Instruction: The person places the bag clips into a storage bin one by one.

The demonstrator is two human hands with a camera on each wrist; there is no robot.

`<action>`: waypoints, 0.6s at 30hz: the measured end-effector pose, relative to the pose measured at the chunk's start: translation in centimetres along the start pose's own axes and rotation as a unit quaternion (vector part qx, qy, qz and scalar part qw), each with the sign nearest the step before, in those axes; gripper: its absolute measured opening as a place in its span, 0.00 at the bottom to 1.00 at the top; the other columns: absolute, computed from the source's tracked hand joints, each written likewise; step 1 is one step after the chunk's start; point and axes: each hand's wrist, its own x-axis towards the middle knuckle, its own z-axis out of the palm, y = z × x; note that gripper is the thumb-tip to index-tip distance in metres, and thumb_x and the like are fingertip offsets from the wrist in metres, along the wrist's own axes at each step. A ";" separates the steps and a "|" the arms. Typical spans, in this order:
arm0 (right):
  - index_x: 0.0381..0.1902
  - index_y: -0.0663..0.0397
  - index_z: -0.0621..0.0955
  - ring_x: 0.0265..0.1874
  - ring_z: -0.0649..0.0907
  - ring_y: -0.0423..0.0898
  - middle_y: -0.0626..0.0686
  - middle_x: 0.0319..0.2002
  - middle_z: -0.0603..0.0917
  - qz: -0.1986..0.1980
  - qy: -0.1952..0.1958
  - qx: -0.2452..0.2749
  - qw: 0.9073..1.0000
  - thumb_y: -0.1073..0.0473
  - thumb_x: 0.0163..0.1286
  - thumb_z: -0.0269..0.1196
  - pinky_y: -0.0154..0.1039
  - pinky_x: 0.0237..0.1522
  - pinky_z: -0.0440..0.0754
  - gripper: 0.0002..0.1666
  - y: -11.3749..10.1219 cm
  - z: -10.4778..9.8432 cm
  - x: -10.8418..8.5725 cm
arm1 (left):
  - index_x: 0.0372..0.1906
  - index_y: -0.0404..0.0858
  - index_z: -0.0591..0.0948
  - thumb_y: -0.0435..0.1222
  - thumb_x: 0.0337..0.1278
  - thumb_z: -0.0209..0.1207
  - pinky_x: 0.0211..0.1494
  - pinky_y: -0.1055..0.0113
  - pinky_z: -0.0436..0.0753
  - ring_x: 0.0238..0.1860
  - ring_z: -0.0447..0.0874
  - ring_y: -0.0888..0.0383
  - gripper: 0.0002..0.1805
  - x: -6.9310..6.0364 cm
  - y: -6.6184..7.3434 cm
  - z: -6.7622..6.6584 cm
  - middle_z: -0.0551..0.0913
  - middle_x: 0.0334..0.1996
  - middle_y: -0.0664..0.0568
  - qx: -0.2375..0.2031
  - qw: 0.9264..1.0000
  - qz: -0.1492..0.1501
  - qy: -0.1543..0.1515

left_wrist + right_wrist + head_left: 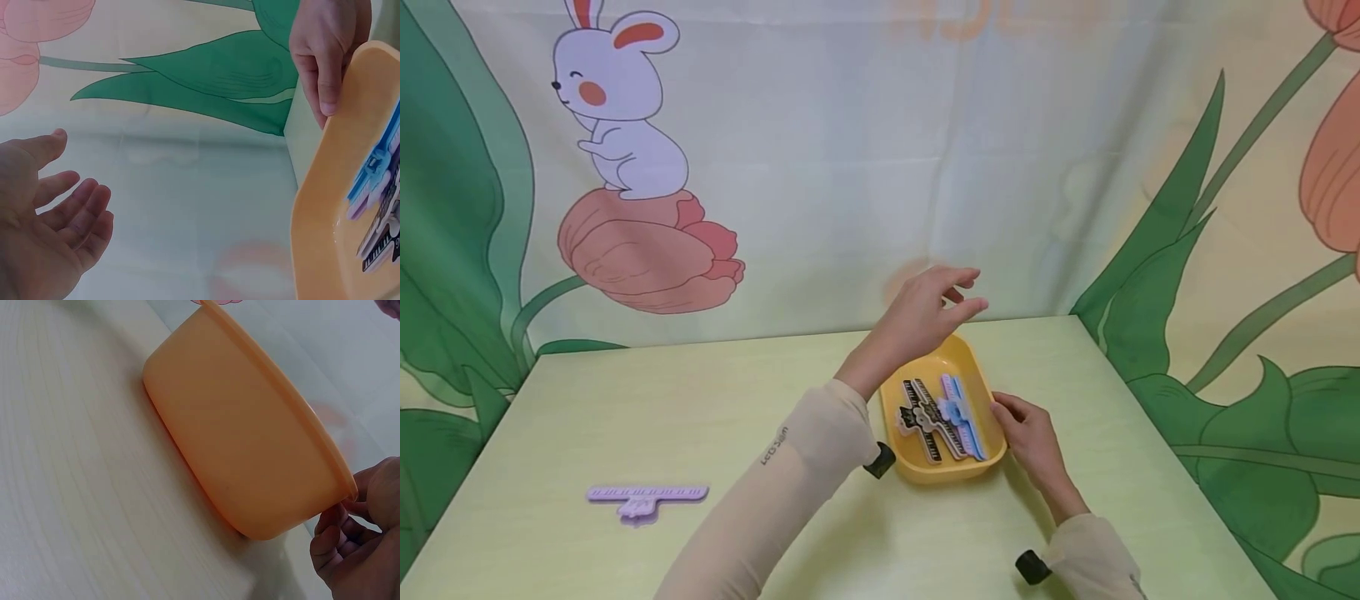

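A yellow plastic basin [917, 476] stands on the table with several long-bar clips in it. Among them are black clips [932, 440] with a piano-key pattern and a blue clip [972, 429] lying against a pink-lilac one. My right hand [1030, 437] pinches the basin's right rim between thumb and fingers; the right wrist view shows this grip beside the basin's outer wall [231, 419]. Above the basin's far end hovers my left hand [925, 312], fingers loosely bent and holding nothing. In the left wrist view, its palm and fingers [84, 212] are apart from everything.
A lavender clip [647, 496] lies alone on the left part of the pale table [760, 367]. Behind the table hangs a backdrop cloth [820, 167] printed with a rabbit, flowers and leaves. Both sleeves carry a black wrist strap piece.
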 end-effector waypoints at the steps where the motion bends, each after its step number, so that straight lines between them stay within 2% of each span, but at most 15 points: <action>1: 0.64 0.66 0.80 0.54 0.82 0.54 0.65 0.60 0.82 -0.002 0.000 0.001 1.000 0.59 0.80 0.59 0.30 0.48 0.83 0.22 0.0 0.0 0.0 | 0.74 0.39 0.73 0.45 0.76 0.59 0.56 0.64 0.83 0.58 0.82 0.54 0.28 0.0 0.0 0.0 0.79 0.64 0.47 -0.001 1.000 0.001 0.001; 5: 0.64 0.67 0.80 0.55 0.82 0.54 0.66 0.60 0.82 -0.007 0.000 -0.001 1.000 0.58 0.81 0.59 0.25 0.45 0.81 0.22 0.0 0.0 -0.1 | 0.74 0.39 0.73 0.45 0.76 0.60 0.57 0.63 0.83 0.58 0.81 0.55 0.29 -0.4 -0.1 -0.3 0.79 0.64 0.48 -0.002 1.000 -0.003 0.008; 11: 0.66 0.67 0.79 0.55 0.81 0.54 0.66 0.61 0.81 0.005 -0.005 -0.001 1.000 0.58 0.81 0.59 0.30 0.47 0.83 0.23 -0.1 -0.1 -0.1 | 0.73 0.39 0.74 0.44 0.75 0.60 0.60 0.60 0.81 0.57 0.82 0.53 0.28 -0.9 -0.5 -1.1 0.80 0.63 0.47 0.000 1.000 0.001 0.023; 18: 0.66 0.65 0.79 0.53 0.81 0.52 0.64 0.61 0.82 0.016 -0.004 -0.009 1.000 0.58 0.81 0.58 0.28 0.47 0.82 0.22 0.0 -0.1 -0.1 | 0.74 0.41 0.73 0.46 0.75 0.60 0.59 0.59 0.82 0.59 0.80 0.52 0.29 -1.8 -1.1 -2.1 0.78 0.66 0.48 -0.007 0.999 -0.025 0.031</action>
